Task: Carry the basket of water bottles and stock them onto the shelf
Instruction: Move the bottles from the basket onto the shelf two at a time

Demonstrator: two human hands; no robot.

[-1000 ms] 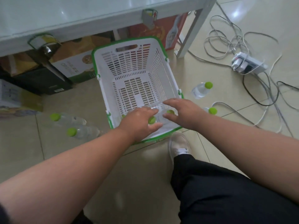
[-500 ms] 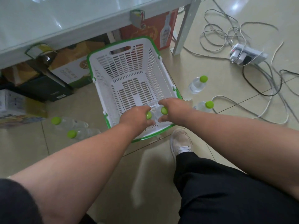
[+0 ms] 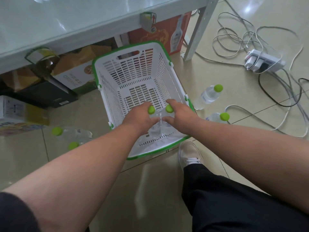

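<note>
Two bottles gripped over basket, one per hand.

Head view: at frame centre the left hand point(image 3: 139, 118) is curled round the left bottle point(image 3: 154, 129), the right hand point(image 3: 179, 118) round the right bottle point(image 3: 168, 125); fingers wrapped on the necks, green caps poking out above. Both bottles are held upright, long axes vertical, side by side and touching, inside the white basket point(image 3: 133, 76) near its lower rim. The shelf point(image 3: 70, 20) is seen across the upper left, beyond the basket, so the lift is judged up and forward. Four loose bottles point(image 3: 208, 96) are left on the floor, two on each side.
</note>
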